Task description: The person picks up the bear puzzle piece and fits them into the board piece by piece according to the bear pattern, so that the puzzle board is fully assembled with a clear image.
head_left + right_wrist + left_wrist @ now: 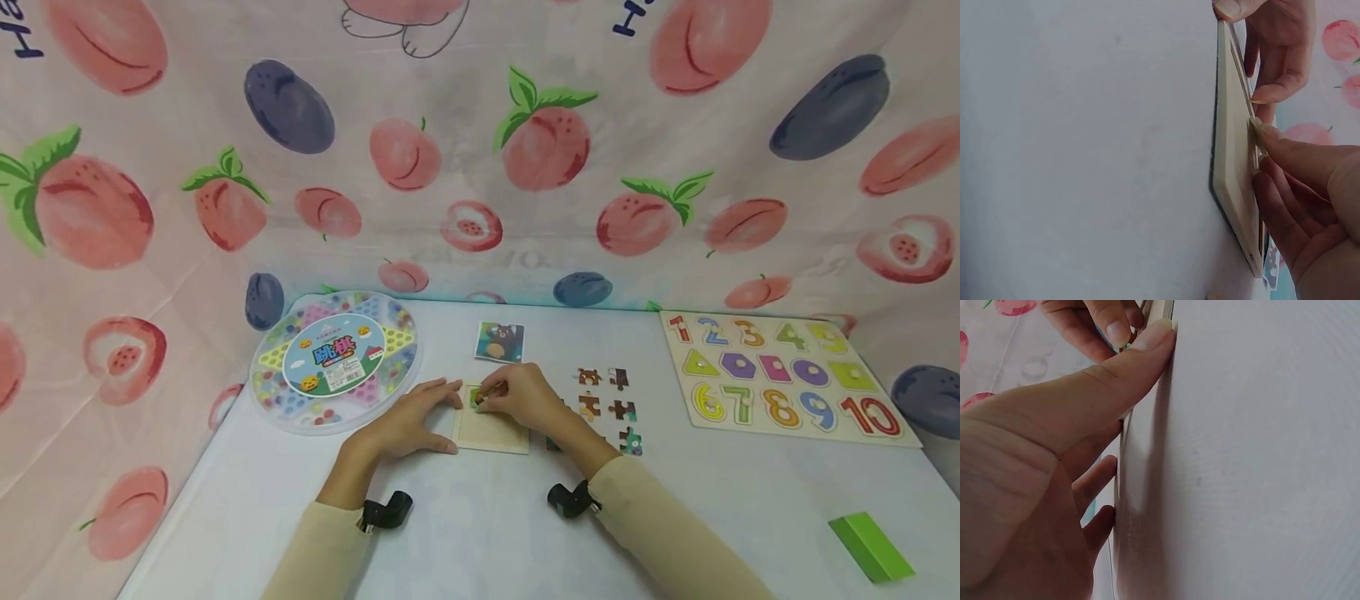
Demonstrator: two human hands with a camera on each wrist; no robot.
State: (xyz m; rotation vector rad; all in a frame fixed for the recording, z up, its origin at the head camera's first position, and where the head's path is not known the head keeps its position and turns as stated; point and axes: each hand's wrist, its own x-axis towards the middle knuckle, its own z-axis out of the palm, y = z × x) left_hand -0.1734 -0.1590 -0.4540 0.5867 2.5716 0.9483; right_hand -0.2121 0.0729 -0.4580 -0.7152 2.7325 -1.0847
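On the white tabletop (465, 533), a square, pale wooden tray (487, 435) with a raised rim lay before me. My left hand (408, 421), fingers spread and grasping nothing, set its thumb on the near left corner, apparently as a steady. My right hand (525, 397) pinched a small, thin, greenish jigsaw piece (1255, 130) toward the tray's far left, a grip suited to narrow edges. Knobbed, multicoloured loose pieces (588, 407) lay spaced apart rightward, presumably to stay distinct.

The right hand (517, 393) covers part of the pinched puzzle piece (1256, 132); its forearm (583, 442) partly hides some loose pieces (589, 407).
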